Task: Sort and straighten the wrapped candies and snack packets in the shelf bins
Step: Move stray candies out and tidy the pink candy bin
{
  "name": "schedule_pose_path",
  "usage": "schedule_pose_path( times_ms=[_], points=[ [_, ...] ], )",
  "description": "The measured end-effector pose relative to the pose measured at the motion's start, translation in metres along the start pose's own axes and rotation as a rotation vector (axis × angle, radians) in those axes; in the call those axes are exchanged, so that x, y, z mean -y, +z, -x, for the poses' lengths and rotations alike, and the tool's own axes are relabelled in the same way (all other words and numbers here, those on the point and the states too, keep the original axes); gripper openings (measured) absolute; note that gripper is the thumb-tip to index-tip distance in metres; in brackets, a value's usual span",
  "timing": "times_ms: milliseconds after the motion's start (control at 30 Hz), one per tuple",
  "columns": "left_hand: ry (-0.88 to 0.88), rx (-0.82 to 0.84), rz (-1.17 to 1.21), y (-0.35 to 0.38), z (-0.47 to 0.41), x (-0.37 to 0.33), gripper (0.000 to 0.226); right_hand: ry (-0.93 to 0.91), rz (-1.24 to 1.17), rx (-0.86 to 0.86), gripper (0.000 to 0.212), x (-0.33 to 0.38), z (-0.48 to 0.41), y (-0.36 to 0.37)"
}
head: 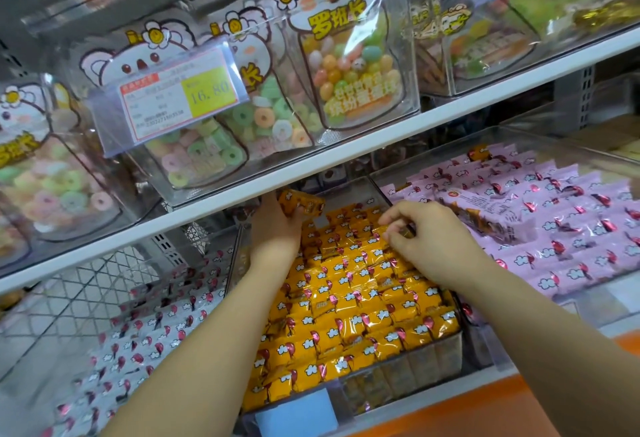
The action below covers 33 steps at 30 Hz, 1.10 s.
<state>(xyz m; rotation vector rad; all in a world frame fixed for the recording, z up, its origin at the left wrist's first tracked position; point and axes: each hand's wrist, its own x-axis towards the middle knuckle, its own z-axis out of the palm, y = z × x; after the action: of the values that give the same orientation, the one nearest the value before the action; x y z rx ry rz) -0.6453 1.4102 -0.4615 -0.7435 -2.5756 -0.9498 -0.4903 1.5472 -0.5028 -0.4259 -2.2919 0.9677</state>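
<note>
A clear middle bin [408, 372] is packed with rows of yellow wrapped packets [360, 301]. My left hand [277, 225] reaches to the back of this bin under the white shelf and grips one yellow packet [300, 203], lifted above the rows. My right hand [426, 239] lies over the far right rows, fingers curled, pinching the edge of a yellow packet there. Pink wrapped packets [554, 228] fill the bin to the right. White wrapped packets [145, 325] fill the bin to the left.
A white shelf board [346, 162] hangs low over the back of the bins. Above it stand clear bags of ring candies [207, 156] and coloured candy balls [349, 65], with a price tag [176, 97] in front. An orange shelf front [485, 405] runs below the bins.
</note>
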Motion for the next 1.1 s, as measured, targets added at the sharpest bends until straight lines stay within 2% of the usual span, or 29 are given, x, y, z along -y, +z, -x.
schedule_pose_path(
  times_ms=[167, 367, 600, 767, 900, 1033, 1100],
  points=[
    [0.110, 0.107, -0.182, 0.011, -0.009, 0.000, 0.036, 0.003, -0.015, 0.002, 0.020, -0.002, -0.001, 0.001],
    [0.149, 0.116, -0.213, 0.028, -0.019, -0.004, 0.035, 0.011, -0.018, 0.003, 0.019, -0.004, -0.001, 0.002],
    [0.134, 0.124, -0.109, 0.024, -0.033, 0.008, 0.037, 0.000, -0.015, -0.002, 0.020, -0.002, 0.000, 0.001],
    [0.277, 0.221, -0.280, 0.034, -0.027, 0.007, 0.038, 0.006, -0.017, 0.000, 0.019, -0.002, -0.001, 0.002],
    [0.209, 0.251, -0.314, 0.047, -0.029, 0.016, 0.039, 0.000, -0.019, 0.002, 0.018, -0.001, -0.001, 0.001],
    [0.151, 0.355, -0.322, 0.054, -0.027, 0.029, 0.043, 0.002, -0.016, 0.007, 0.017, -0.001, 0.000, 0.001],
    [0.146, 0.319, -0.293, 0.053, -0.025, 0.028, 0.042, -0.002, -0.012, 0.007, 0.018, -0.002, 0.000, 0.001]
  ],
)
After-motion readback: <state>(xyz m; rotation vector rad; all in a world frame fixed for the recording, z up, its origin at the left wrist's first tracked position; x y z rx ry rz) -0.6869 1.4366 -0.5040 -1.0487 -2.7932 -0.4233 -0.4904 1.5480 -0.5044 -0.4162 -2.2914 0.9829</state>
